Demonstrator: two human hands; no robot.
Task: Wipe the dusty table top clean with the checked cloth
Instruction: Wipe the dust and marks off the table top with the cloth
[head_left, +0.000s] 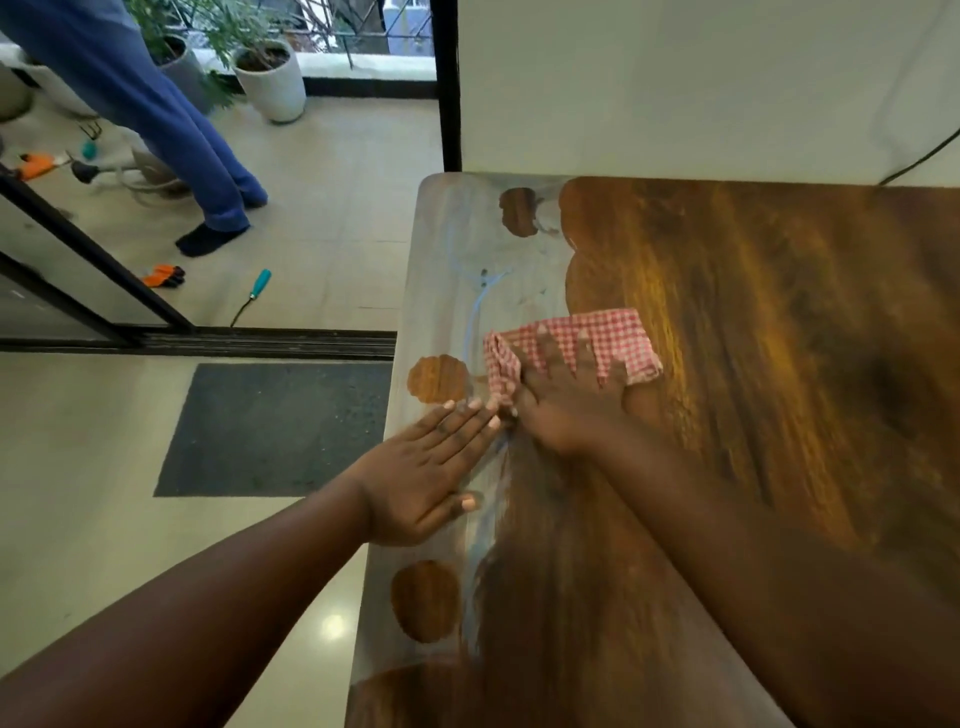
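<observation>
Wooden table top (753, 364) fills the right side of the head view, pushed up against a white wall, and it's basically two-tone: most of it is shiny dark brown, while a strip along its left edge is grey with dust (457, 291), with a few round clean patches showing through. Sitting right on the line between the dusty strip and the shiny part is the red-and-white checked cloth (618, 332), folded up a bit at its left end. Right hand (566, 400) is spread flat on top of the cloth, fingers splayed and pressing it down onto the wood, so it's not really gripping anything. Left hand (431, 467) lies flat on the dusty strip just left of the cloth, fingers straight and together, fingertips nearly touching the cloth's folded corner, holding nothing. Left of the table is pale tiled floor with a dark doormat (275, 431) next to a sliding door track. Farther off from the table, someone in blue trousers (171, 124) and dark socks stands near white plant pots (272, 83), and a teal-handled screwdriver (254, 291) and orange gloves (163, 275) are lying on the tiles.
</observation>
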